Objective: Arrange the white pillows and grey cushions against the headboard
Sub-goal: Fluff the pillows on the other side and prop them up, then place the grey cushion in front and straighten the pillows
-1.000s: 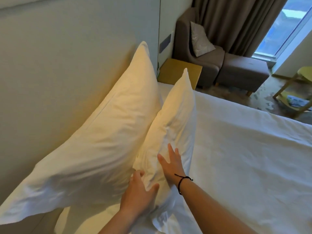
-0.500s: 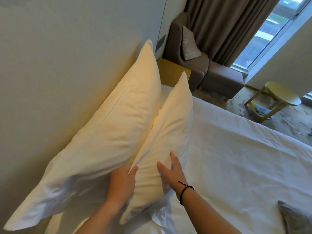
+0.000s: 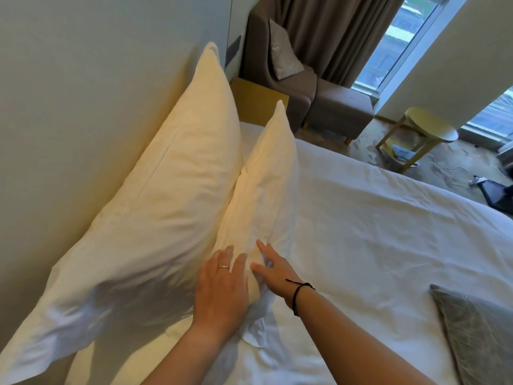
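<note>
A large white pillow (image 3: 155, 207) leans upright against the pale headboard (image 3: 83, 107). A smaller white pillow (image 3: 266, 184) stands in front of it, leaning on it. My left hand (image 3: 222, 290), with a ring on it, lies flat on the near end of the smaller pillow where the two pillows meet. My right hand (image 3: 273, 270), a black cord around its wrist, rests with spread fingers on that pillow's front face. A grey cushion (image 3: 480, 334) lies flat on the white bed (image 3: 374, 245) at the lower right, apart from both hands.
Beyond the bed stand a yellow bedside table (image 3: 258, 104), a brown armchair (image 3: 280, 79) holding another grey cushion (image 3: 283, 58), and a footstool (image 3: 341, 112). A yellow side table (image 3: 427, 132), curtains and windows are at the far right.
My left hand has come out from between the two pillows and now lies flat on the smaller pillow's near end. My right hand stays on its front. The view has shifted right, showing more grey cushion.
</note>
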Demonstrator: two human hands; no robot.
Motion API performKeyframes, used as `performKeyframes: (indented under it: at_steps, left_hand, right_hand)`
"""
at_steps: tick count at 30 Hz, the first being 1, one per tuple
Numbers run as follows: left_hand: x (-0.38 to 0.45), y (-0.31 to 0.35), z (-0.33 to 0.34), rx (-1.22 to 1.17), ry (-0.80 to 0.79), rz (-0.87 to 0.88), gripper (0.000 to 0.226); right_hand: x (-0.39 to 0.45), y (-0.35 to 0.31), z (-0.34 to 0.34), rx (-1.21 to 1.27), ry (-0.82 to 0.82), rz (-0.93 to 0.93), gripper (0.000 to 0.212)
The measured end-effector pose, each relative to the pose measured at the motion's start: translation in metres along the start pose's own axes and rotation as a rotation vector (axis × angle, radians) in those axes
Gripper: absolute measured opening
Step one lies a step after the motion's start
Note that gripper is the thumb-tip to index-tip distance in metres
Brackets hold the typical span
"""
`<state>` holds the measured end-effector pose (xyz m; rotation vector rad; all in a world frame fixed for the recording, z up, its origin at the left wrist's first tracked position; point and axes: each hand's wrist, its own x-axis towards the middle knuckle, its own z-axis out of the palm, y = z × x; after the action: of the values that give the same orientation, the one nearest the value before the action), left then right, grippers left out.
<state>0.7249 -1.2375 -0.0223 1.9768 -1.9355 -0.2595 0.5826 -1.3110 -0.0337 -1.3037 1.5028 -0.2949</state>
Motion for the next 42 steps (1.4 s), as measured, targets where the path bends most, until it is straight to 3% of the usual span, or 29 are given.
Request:
performKeyframes:
  at_steps: [4, 7, 15, 22, 24, 28, 35, 37, 42]
  left_hand:
    - [-0.002, 0.045, 0.013, -0.049, -0.11, 0.194, 0.033]
    - [-0.002, 0.081, 0.037, 0.024, -0.242, 0.253, 0.036]
    - [-0.009, 0.216, 0.131, -0.107, -0.619, 0.029, 0.038]
    - [-0.018, 0.364, 0.213, -0.215, -0.769, 0.006, 0.034]
    - [-0.028, 0.397, 0.23, -0.244, -0.8, 0.003, 0.031]
    - [-0.045, 0.438, 0.255, -0.267, -0.841, 0.002, 0.027]
    - [-0.04, 0.456, 0.274, -0.207, -0.784, -0.091, 0.022]
    - [-0.04, 0.458, 0.278, -0.204, -0.786, -0.117, 0.021]
    - [-0.051, 0.455, 0.282, -0.225, -0.812, -0.14, 0.02]
  right_hand:
    - [-0.027, 0.039, -0.015, 0.165, -0.02, 0.048, 0.049]
    - [-0.052, 0.092, -0.041, 0.237, -0.007, 0.168, 0.053]
    - [-0.114, 0.305, -0.217, 0.199, 0.205, 0.417, 0.049]
    - [-0.17, 0.495, -0.373, -0.086, 0.56, 0.728, 0.055]
    - [-0.18, 0.53, -0.396, -0.179, 0.574, 0.777, 0.068]
    - [-0.185, 0.585, -0.414, -0.378, 0.426, 0.815, 0.1]
    - [-0.178, 0.626, -0.419, -0.536, 0.319, 0.78, 0.131]
    - [-0.176, 0.632, -0.416, -0.573, 0.356, 0.76, 0.123]
    - [-0.165, 0.631, -0.422, -0.59, 0.467, 0.741, 0.07]
